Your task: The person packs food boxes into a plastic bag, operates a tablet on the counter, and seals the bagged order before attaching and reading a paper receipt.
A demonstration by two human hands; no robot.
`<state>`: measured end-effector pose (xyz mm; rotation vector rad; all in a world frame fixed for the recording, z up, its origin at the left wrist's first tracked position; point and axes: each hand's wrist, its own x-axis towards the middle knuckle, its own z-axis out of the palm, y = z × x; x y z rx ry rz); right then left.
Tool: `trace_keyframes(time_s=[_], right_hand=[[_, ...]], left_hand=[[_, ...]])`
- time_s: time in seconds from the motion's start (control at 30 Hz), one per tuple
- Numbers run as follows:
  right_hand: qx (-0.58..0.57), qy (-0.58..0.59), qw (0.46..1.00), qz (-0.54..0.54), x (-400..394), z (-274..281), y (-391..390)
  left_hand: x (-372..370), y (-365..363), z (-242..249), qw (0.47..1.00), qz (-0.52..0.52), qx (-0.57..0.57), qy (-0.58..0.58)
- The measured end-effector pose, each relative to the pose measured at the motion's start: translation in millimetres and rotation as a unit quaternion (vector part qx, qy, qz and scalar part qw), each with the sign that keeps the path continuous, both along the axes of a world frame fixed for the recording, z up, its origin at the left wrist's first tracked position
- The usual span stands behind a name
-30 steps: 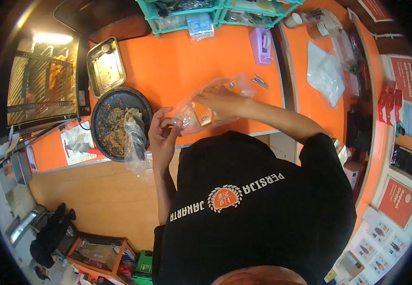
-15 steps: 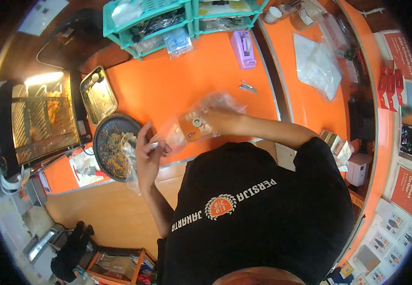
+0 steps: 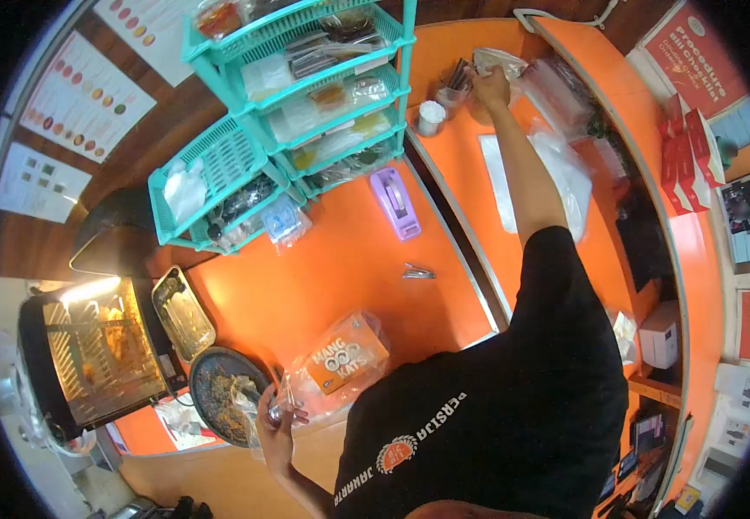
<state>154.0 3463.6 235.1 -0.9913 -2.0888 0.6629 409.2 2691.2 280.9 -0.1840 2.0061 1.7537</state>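
Note:
My left hand (image 3: 278, 422) has its fingers closed on the gathered end of a clear plastic bag (image 3: 292, 383). Inside the bag lies an orange box (image 3: 346, 354) with white lettering, flat on the orange counter. Thin clear plastic also hangs beside this hand, over the edge of a round dark tray (image 3: 210, 406) that holds brown crumbs. My right hand (image 3: 491, 86) is stretched far out to the back right, at the top of a clear container (image 3: 481, 111). Its fingertips are hidden there, beside a holder of dark sticks (image 3: 454, 86) and a white tub (image 3: 431, 117).
Teal plastic racks (image 3: 331, 104) with packets stand at the back. Near them are a purple tape dispenser (image 3: 395, 204) and a stapler-like metal tool (image 3: 419, 272). A lit glass warmer (image 3: 102, 350) and a metal tray (image 3: 183, 313) are at left. White plastic sheets (image 3: 552, 177) lie at right.
My right hand has left the bagged orange box and reached out to the back-right containers. My left hand still holds the bag's end. The view has shifted, showing more of the racks.

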Motion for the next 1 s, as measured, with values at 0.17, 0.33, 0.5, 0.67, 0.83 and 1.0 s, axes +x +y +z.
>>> trace_keyframes(time_s=[0.17,0.33,0.5,0.67,0.83,1.0], right_hand=[[-0.019,-0.038,0.998,-0.047,-14.1,-31.4,27.5],[-0.016,-0.007,1.0,-0.023,-3.8,-15.7,23.3],[0.074,0.056,0.992,0.082,0.9,-5.8,53.3],[0.336,0.166,0.927,0.022,15.8,67.7,31.1],[0.034,0.406,0.861,0.306,101.0,176.9,-252.0],[0.048,0.15,0.665,0.73,190.8,82.5,-456.6]], left_hand=[[-0.6,10.2,-6.6,0.997,-0.005,-0.077,-0.024],[-10.2,15.2,-3.7,0.996,-0.048,-0.07,-0.025],[-18.6,16.3,1.3,0.997,-0.046,-0.056,-0.024],[-16.4,19.2,-1.6,0.998,-0.055,-0.038,0.007],[-8.5,8.9,-16.8,0.995,-0.02,-0.067,0.066],[-15.6,18.5,-13.1,0.988,-0.004,-0.035,0.152]])
